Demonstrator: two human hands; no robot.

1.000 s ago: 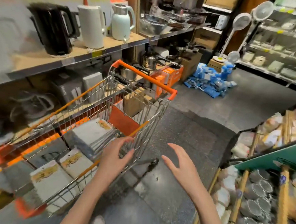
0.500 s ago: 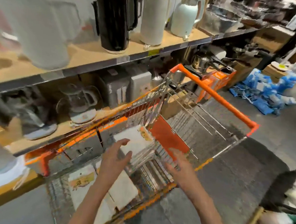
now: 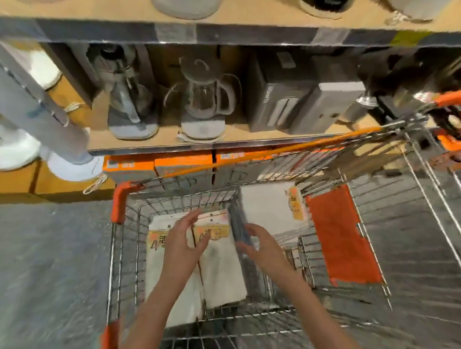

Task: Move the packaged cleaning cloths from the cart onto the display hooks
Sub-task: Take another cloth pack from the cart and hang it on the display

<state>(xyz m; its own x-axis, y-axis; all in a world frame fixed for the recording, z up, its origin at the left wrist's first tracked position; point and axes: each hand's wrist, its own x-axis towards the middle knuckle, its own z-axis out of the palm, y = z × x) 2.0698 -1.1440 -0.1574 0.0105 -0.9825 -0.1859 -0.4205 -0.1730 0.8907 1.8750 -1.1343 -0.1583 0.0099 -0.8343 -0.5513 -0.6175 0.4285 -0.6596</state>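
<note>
Hands, left (image 3: pixel 182 241) and right (image 3: pixel 257 246), grip open, hover over cloth packs (image 3: pixel 220 260) in cart (image 3: pixel 119 205).

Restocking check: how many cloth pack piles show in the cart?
3: one under the left hand, one between both hands, one stack farther right. More may lie beneath.

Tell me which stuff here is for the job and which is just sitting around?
For the job: cloth packs, cart, left hand, right hand.

Just sitting around: glass kettle, grey boxes, orange boxes on the shelves.
</note>
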